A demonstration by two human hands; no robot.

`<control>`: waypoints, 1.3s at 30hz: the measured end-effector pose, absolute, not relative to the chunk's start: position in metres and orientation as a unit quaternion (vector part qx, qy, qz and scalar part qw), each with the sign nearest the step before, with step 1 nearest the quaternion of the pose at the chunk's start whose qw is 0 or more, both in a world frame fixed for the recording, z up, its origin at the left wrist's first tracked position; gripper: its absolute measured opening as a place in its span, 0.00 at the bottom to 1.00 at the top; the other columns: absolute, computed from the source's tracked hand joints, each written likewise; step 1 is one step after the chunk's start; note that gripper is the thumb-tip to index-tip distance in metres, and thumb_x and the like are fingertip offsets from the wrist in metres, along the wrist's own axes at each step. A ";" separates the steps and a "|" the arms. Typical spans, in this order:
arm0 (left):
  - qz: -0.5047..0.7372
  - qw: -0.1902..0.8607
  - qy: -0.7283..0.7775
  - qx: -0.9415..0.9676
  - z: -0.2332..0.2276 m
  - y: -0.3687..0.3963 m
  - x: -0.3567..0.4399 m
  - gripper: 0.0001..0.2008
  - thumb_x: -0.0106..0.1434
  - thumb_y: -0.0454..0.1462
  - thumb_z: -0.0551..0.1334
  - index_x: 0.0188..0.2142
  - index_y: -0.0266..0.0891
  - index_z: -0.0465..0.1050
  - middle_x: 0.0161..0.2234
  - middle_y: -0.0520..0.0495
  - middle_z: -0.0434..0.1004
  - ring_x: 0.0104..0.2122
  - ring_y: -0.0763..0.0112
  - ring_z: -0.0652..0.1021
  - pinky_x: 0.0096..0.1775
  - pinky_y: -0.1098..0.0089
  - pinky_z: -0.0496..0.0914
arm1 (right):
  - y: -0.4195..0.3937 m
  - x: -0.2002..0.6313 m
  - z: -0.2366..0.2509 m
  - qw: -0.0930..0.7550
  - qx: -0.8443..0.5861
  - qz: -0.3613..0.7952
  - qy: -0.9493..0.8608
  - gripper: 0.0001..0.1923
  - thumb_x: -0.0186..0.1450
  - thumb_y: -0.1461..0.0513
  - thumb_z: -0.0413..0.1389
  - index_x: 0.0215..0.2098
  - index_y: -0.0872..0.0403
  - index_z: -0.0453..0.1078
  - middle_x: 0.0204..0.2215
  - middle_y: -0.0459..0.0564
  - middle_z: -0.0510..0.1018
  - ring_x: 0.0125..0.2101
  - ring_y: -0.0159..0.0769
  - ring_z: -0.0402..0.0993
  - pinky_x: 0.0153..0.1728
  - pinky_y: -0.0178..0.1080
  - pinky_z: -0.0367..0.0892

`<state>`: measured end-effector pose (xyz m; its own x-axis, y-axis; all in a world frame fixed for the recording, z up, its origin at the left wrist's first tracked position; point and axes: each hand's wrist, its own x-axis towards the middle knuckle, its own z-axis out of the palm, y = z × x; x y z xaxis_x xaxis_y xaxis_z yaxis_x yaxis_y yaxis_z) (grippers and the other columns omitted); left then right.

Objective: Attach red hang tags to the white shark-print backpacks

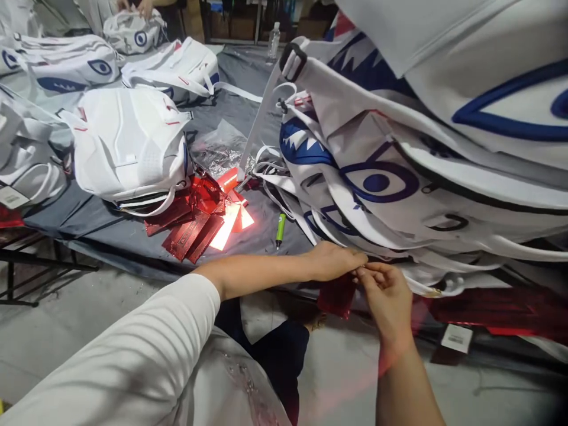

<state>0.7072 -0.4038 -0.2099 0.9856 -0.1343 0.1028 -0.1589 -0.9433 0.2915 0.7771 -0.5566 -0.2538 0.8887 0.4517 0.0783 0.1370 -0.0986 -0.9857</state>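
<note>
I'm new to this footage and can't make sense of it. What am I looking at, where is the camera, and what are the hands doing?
There is no machine here. The single picture comes from a camera worn on a person's head, looking forward and down, so the two arms entering from below are that person's own.

The left hand and the right hand meet at the edge of a table covered in grey cloth. Between them they pinch a small red tag that hangs below the fingers.

On the table lie a pile of red tags, a green lighter-like object, a crumpled clear plastic bag and many white backpacks. The stack of backpacks at right bears blue eyes and teeth; one white backpack lies at left. At the top left edge, another person's hands touch a further bag.
</note>
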 end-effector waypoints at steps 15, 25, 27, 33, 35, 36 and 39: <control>0.194 0.207 -0.066 0.956 -0.204 -0.368 0.665 0.15 0.72 0.36 0.55 0.56 0.36 0.67 0.59 0.38 0.69 0.57 0.65 0.73 0.50 0.66 0.73 | -0.568 0.754 -0.223 0.388 -0.885 -0.036 -0.256 0.24 0.61 0.49 0.56 0.50 0.52 0.71 0.38 0.57 0.79 0.35 0.51 0.76 0.39 0.53 0.70; 0.478 0.149 0.397 0.769 -0.179 -0.177 0.487 0.37 0.59 0.43 0.68 0.63 0.31 0.58 0.60 0.31 0.67 0.61 0.53 0.68 0.63 0.54 0.62 | -0.308 0.648 -0.185 0.415 -0.707 0.069 -0.568 0.18 0.69 0.67 0.49 0.54 0.54 0.74 0.54 0.54 0.77 0.53 0.43 0.71 0.54 0.42 0.63; 0.457 0.190 0.366 0.788 -0.182 -0.170 0.494 0.35 0.61 0.42 0.66 0.63 0.33 0.59 0.61 0.33 0.68 0.61 0.56 0.70 0.62 0.56 0.63 | -0.259 0.634 -0.175 0.354 -0.739 0.091 -0.566 0.19 0.71 0.67 0.49 0.56 0.53 0.73 0.55 0.54 0.76 0.53 0.42 0.70 0.52 0.41 0.63; 0.458 0.326 0.346 0.751 -0.179 -0.170 0.526 0.16 0.64 0.42 0.59 0.47 0.36 0.72 0.41 0.44 0.81 0.42 0.65 0.80 0.49 0.64 0.72 | -0.250 0.628 -0.167 0.267 -0.783 0.071 -0.557 0.12 0.72 0.63 0.51 0.43 0.54 0.77 0.43 0.55 0.80 0.46 0.43 0.73 0.47 0.42 0.60; 0.459 0.358 0.347 0.736 -0.181 -0.176 0.535 0.13 0.64 0.43 0.57 0.41 0.37 0.73 0.34 0.47 0.80 0.36 0.68 0.79 0.44 0.68 0.73 | -0.271 0.636 -0.166 0.246 -0.788 0.039 -0.562 0.12 0.73 0.62 0.51 0.43 0.54 0.77 0.44 0.55 0.80 0.48 0.44 0.71 0.48 0.43 0.58; 0.461 0.363 0.349 0.730 -0.183 -0.179 0.540 0.13 0.64 0.44 0.57 0.39 0.37 0.73 0.33 0.48 0.79 0.34 0.69 0.79 0.42 0.69 0.73 | -0.283 0.641 -0.165 0.228 -0.795 0.024 -0.562 0.12 0.72 0.62 0.50 0.44 0.54 0.76 0.43 0.56 0.80 0.48 0.45 0.71 0.48 0.44 0.57; 0.494 0.344 0.378 0.703 -0.189 -0.187 0.555 0.13 0.63 0.44 0.57 0.37 0.36 0.71 0.30 0.49 0.76 0.32 0.69 0.77 0.39 0.70 0.73 | -0.318 0.663 -0.163 0.164 -0.840 0.031 -0.516 0.12 0.70 0.66 0.51 0.43 0.55 0.77 0.40 0.57 0.81 0.44 0.46 0.74 0.46 0.45 0.58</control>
<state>0.5550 -0.1873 -0.1885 0.2252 0.8715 0.4357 0.1920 -0.4781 0.8571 0.6632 -0.3179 -0.1630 0.4645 0.8779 0.1165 0.8573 -0.4129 -0.3075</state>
